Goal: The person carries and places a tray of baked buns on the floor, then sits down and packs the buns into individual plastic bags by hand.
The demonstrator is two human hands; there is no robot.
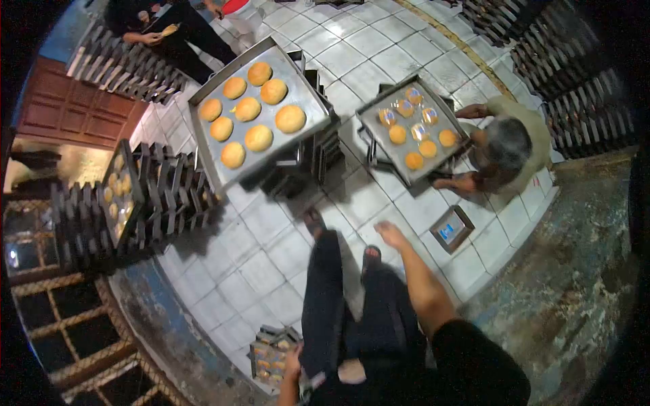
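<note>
My right hand (390,234) is held out over the tiled floor, fingers loosely bent, with nothing seen in it. My left hand (293,362) hangs low beside my leg, next to a small stack of trays with wrapped buns (272,358); its fingers are too unclear to read. Ahead, a large metal tray (223,177) on a stack carries several round golden buns (258,137). Right of it, a smaller tray (447,150) bears buns, some bare and some in clear wrappers (420,131). A crouching co-worker (518,145) has both hands at that tray.
A dark tray with a blue item (448,230) lies on the floor. Stacked trays (169,196) stand at left, more tray stacks (575,74) at right. Another person (172,30) at the back holds a bun, near a white bucket (242,19) with red inside.
</note>
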